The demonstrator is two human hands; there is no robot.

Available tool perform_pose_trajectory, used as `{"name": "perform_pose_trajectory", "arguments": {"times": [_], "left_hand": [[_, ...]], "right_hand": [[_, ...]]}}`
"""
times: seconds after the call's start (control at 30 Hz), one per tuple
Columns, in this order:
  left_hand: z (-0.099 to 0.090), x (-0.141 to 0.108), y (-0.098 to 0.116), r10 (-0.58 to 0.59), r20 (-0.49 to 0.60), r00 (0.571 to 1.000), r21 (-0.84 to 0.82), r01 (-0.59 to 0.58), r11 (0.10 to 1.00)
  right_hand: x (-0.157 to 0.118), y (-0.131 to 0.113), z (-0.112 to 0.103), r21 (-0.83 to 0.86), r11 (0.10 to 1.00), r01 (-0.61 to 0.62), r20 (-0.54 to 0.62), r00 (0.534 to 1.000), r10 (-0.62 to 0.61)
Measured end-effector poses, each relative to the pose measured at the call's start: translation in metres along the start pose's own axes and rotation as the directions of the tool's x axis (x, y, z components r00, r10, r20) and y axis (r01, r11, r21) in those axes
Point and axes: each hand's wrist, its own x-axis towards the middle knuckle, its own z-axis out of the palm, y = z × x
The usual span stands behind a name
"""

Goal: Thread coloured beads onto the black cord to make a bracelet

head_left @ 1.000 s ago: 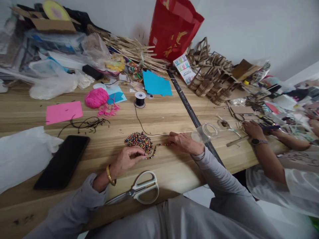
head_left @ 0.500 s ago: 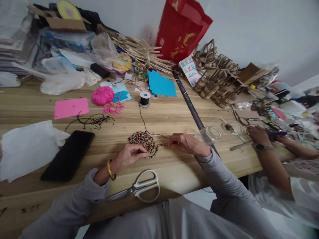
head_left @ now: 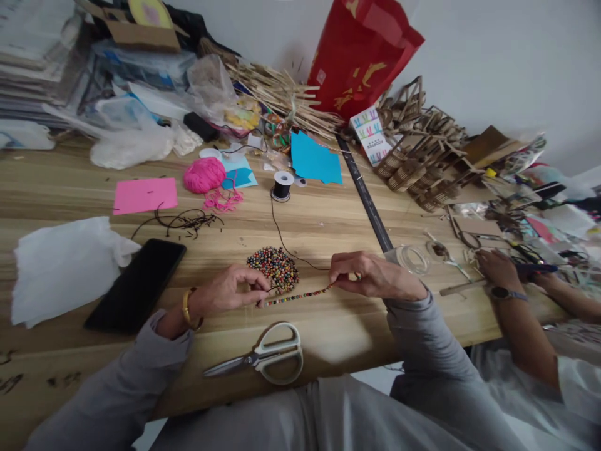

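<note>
A strand of small multicoloured beads (head_left: pixel 297 297) is stretched nearly straight between my hands, just above the wooden table. My left hand (head_left: pixel 235 287) pinches its left end. My right hand (head_left: pixel 369 274) pinches the other end, with a few beads showing between the fingers. Behind the strand lies a loose pile of multicoloured beads (head_left: pixel 275 266). Black cord runs from a white-rimmed spool (head_left: pixel 282 186) down to my right hand. Scissors with cream handles (head_left: pixel 277 354) lie in front of the strand.
A black phone (head_left: pixel 136 285) and white paper (head_left: pixel 66 269) lie at left. Pink yarn (head_left: pixel 205 175), pink card (head_left: pixel 145 195) and blue sheets (head_left: pixel 315 158) are farther back. At right are a clear tape roll (head_left: pixel 414 259), woven baskets (head_left: pixel 413 163) and another person's hands (head_left: pixel 498 269).
The bead strand, curved and slack before, is now pulled nearly straight. My hands have moved apart, the right one rightward and the left one slightly leftward.
</note>
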Motion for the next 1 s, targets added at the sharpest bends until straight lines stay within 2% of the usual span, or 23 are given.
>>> {"name": "perform_pose_trajectory", "arguments": {"times": [0.27,0.37,0.6,0.8,1.0], "left_hand": [[0.007,0.003,-0.006,-0.094,0.113,0.989,0.001,0.095,0.995],[0.011,0.004,-0.010,-0.114,0.108,0.988,0.045,0.110,0.993],[0.022,0.008,-0.010,-0.025,0.005,1.000,0.155,0.024,0.988],[0.035,0.007,-0.006,0.035,0.067,0.997,0.106,-0.042,0.994],[0.038,0.007,-0.007,0.053,0.107,0.993,0.129,-0.066,0.989]], "right_hand": [[0.025,0.003,0.023,0.077,0.989,0.124,0.086,0.988,-0.131],[0.033,0.004,0.031,0.097,0.986,0.139,0.113,0.982,-0.149],[0.040,0.020,0.049,0.127,0.981,0.146,0.102,0.982,-0.159],[0.043,0.023,0.062,0.063,0.990,0.123,0.115,0.985,-0.130],[0.053,0.021,0.070,0.051,0.990,0.134,0.054,0.989,-0.137]]}}
